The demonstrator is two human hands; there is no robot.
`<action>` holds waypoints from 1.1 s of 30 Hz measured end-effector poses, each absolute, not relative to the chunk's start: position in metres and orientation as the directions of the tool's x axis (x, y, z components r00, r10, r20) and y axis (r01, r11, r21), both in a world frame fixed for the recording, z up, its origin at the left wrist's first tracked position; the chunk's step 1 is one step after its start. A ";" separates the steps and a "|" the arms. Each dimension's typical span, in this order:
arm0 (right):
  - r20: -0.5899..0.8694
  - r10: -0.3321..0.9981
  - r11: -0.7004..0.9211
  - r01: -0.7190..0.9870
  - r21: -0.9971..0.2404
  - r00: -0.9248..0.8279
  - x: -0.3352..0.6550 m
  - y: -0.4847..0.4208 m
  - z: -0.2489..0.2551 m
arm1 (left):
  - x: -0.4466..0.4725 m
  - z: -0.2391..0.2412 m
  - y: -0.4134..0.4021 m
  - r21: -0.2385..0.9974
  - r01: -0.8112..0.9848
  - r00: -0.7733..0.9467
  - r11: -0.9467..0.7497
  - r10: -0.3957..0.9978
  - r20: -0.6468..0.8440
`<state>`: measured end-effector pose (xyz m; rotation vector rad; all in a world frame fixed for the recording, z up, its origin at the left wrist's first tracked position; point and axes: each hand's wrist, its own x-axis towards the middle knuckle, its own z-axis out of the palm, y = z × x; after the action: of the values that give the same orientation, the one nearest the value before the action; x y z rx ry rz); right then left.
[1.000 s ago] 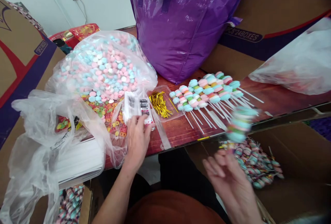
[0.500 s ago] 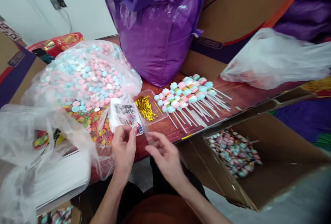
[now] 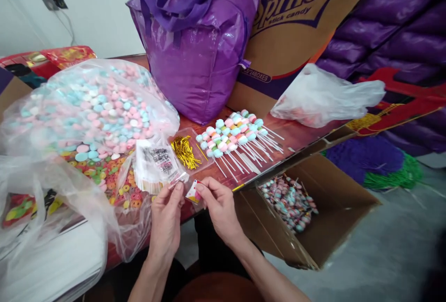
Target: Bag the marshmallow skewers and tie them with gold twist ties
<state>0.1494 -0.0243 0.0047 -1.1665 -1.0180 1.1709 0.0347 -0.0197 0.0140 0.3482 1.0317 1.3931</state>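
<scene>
In front of me my left hand [image 3: 167, 213] pinches the clear edge of a small printed plastic bag [image 3: 192, 192]. My right hand [image 3: 223, 206] has thumb and fingers closed on its white, pink and yellow printed side. Just beyond the left fingertips lies a stack of printed bags [image 3: 153, 160]. Behind my hands a clear tray [image 3: 198, 165] holds gold twist ties [image 3: 185, 152]. To its right are several rows of pink, blue and white candy skewers [image 3: 232, 132], their white sticks pointing toward me.
A big clear bag of pastel candies [image 3: 104, 102] covers the table's left, with fruit-coloured rings [image 3: 104, 172] before it. Behind stands a purple bag [image 3: 195, 51]. An open carton [image 3: 334, 190] of finished skewers sits lower right. A white plastic bag [image 3: 317, 97] rests on the right.
The view has shifted to the right. My right hand, apart from the left and blurred before, now pinches the printed bag close beside the left hand.
</scene>
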 end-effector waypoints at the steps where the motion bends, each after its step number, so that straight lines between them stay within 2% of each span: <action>1: 0.002 0.992 0.014 -0.096 -0.995 0.127 0.150 -0.024 0.006 | 0.034 0.014 -0.018 0.765 -0.611 -0.148 0.205 0.919 -0.365; 5: 0.000 0.983 0.001 -0.006 -1.000 0.186 0.149 -0.022 0.008 | 0.041 0.010 -0.010 0.788 -0.576 -0.149 0.220 0.919 -0.365; 11: -0.010 0.951 -0.020 0.029 -0.999 0.309 0.147 -0.018 0.002 | 0.048 0.000 -0.001 0.835 -0.503 -0.150 0.224 0.928 -0.340; 15: 0.063 0.961 0.043 0.079 -0.996 0.270 0.152 -0.023 -0.002 | 0.041 -0.001 -0.001 0.790 -0.538 -0.038 0.294 0.928 -0.371; 16: 0.076 0.964 0.059 0.074 -0.996 0.254 0.153 -0.025 -0.003 | 0.040 -0.001 -0.003 0.790 -0.544 -0.054 0.284 0.927 -0.370; 18: 0.062 0.966 0.062 0.008 -0.998 0.250 0.154 -0.030 -0.004 | 0.042 0.002 -0.008 0.813 -0.533 -0.129 0.234 0.927 -0.352; 21: -0.034 0.969 0.015 -0.196 -0.981 0.245 0.154 -0.040 -0.002 | 0.055 0.008 -0.018 0.863 -0.488 -0.265 0.129 0.920 -0.288; 26: -0.151 0.963 -0.034 -0.458 -0.888 0.222 0.163 -0.047 0.001 | 0.085 0.015 -0.032 0.916 -0.399 -0.339 0.039 0.922 -0.187; 29: -0.179 0.945 -0.036 -0.458 -0.888 0.273 0.182 -0.045 -0.001 | 0.097 0.014 -0.037 0.933 -0.357 -0.320 0.046 0.932 -0.168; 33: -0.092 0.946 -0.005 -0.268 -0.963 0.311 0.206 -0.041 -0.007 | 0.102 0.013 -0.035 0.907 -0.404 -0.304 0.118 0.918 -0.255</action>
<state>0.2061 -0.0415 -0.0068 -1.1837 -0.7541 1.1168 0.1023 -0.0354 0.0127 0.5875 1.2415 1.4681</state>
